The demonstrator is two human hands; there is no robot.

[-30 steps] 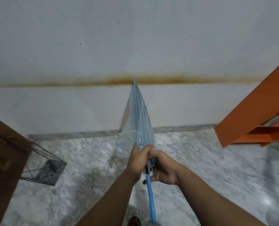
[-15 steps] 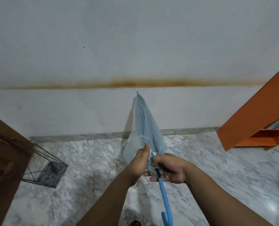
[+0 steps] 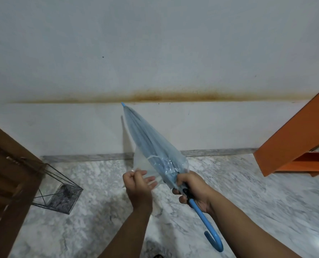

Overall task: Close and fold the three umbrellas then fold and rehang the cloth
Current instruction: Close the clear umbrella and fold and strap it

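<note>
A closed transparent umbrella (image 3: 151, 142) with a blue tip points up and left toward the wall. My right hand (image 3: 192, 190) grips it at the base of the canopy, where the blue shaft begins. The blue hooked handle (image 3: 209, 231) hangs down to the lower right. My left hand (image 3: 138, 185) is just left of the canopy and pinches a loose clear flap (image 3: 143, 164) of it between thumb and fingers. No other umbrella and no cloth are in view.
A black wire stand (image 3: 60, 190) sits on the marble floor (image 3: 102, 211) at the left. A brown wooden door (image 3: 7, 174) fills the left edge. An orange shelf unit (image 3: 294, 138) juts in from the right. A white wall with a rusty stain is straight ahead.
The umbrella has tilted so its tip leans left and its handle swings right. My left hand has let go of the canopy base and now holds a loose flap.
</note>
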